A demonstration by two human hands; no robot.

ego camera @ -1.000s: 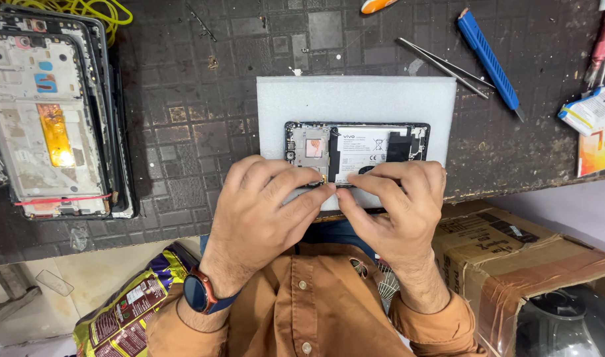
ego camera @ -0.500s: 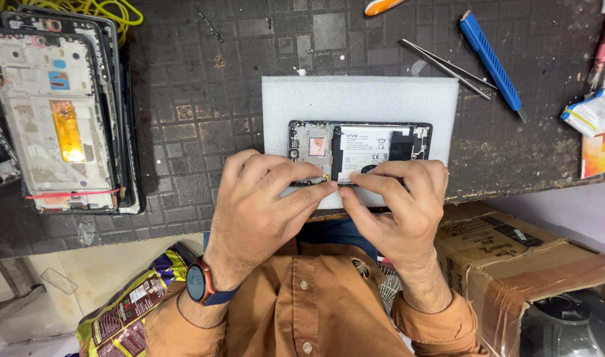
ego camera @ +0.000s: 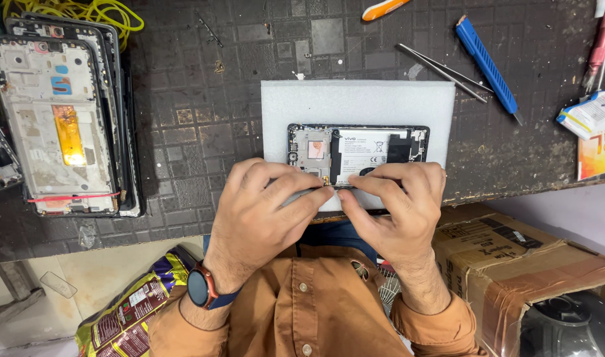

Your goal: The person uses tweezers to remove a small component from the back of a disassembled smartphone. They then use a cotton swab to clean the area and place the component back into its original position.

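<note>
An opened phone [ego camera: 358, 151] with its back removed lies on a white foam pad [ego camera: 355, 102] near the table's front edge; its battery and boards show. My left hand [ego camera: 262, 211] and my right hand [ego camera: 398, 211] meet over the phone's near edge. Their fingertips pinch together at one small spot on that edge, and what they pinch is hidden. A watch sits on my left wrist [ego camera: 200, 287].
Stacked phone frames [ego camera: 57, 125] lie at the left on the dark tiled mat. Metal tweezers [ego camera: 441, 71] and a blue tool [ego camera: 487, 63] lie at the back right. A cardboard box [ego camera: 514, 258] stands below the table's edge, a snack packet [ego camera: 127, 307] at lower left.
Both hands stay on the phone's near edge with only slight finger shifts. The view has drifted a little.
</note>
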